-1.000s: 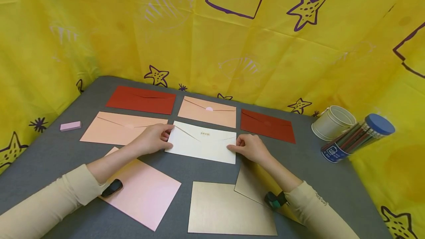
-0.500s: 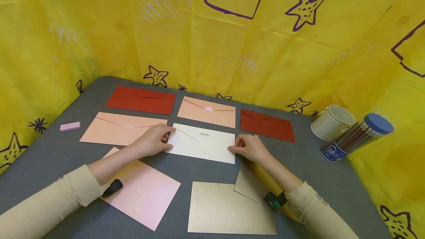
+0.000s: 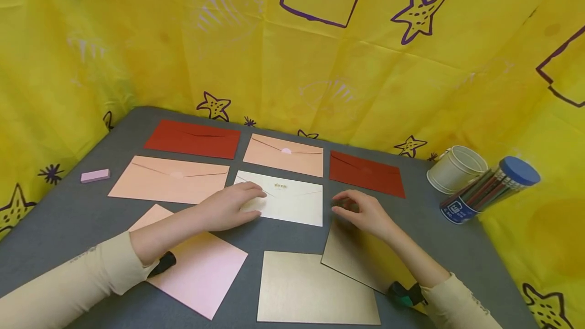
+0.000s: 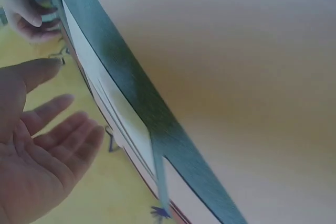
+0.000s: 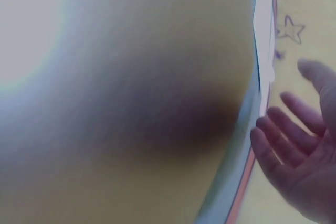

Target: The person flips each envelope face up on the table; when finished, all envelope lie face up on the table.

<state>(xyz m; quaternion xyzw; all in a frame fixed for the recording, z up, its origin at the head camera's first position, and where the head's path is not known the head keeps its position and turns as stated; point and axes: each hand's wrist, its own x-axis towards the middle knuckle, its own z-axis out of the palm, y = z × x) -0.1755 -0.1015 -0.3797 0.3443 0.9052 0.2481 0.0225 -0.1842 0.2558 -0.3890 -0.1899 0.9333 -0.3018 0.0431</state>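
A cream envelope [image 3: 292, 202] lies flap side up in the middle of the grey table [image 3: 68, 217]. My left hand [image 3: 247, 202] rests flat on its left part with the fingers straight; in the left wrist view that hand [image 4: 42, 140] shows an open palm. To the right of the envelope, my right hand [image 3: 348, 207] hovers just off its edge with loosely curled fingers and holds nothing. The right wrist view shows the same hand [image 5: 296, 150] with its fingers spread.
Around the cream envelope lie two peach envelopes [image 3: 169, 179] [image 3: 284, 155] and two red ones [image 3: 192, 138] [image 3: 365, 174]. A pink sheet [image 3: 201, 268] and two gold sheets [image 3: 315, 288] [image 3: 361, 255] are nearer me. A pink eraser [image 3: 95, 175] is at left; a white cup [image 3: 457, 169] and pencil tube [image 3: 491, 184] at right.
Both hands have let go of the cream envelope's ends. The left hand slid onto its face and lies flat there; the right hand lifted off to the right.
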